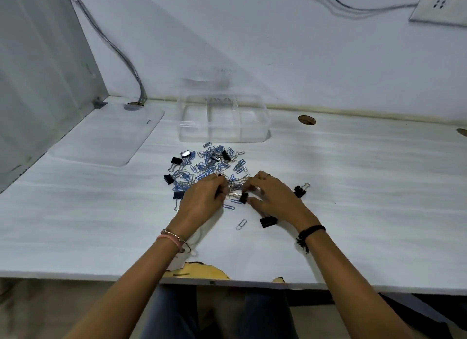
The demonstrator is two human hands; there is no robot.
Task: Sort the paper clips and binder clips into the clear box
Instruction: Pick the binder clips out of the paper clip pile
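Observation:
A heap of blue and silver paper clips [209, 165] mixed with black binder clips lies on the white table, just in front of the clear box [223, 134]. The box has dividers and its compartments look empty. My left hand [204, 199] rests at the heap's near edge with fingers curled on some silver paper clips. My right hand [274, 197] pinches a black binder clip [243, 197] between thumb and fingers. More binder clips lie loose: one [268, 221] under my right wrist, one [300, 191] to the right, several on the heap's left side. A single paper clip [241, 224] lies between my arms.
The box's clear lid [106, 136] lies flat at the left. Cable holes [306, 119] sit in the table near the back wall, and cables run down the wall at the left. The table's front edge [197, 273] is chipped.

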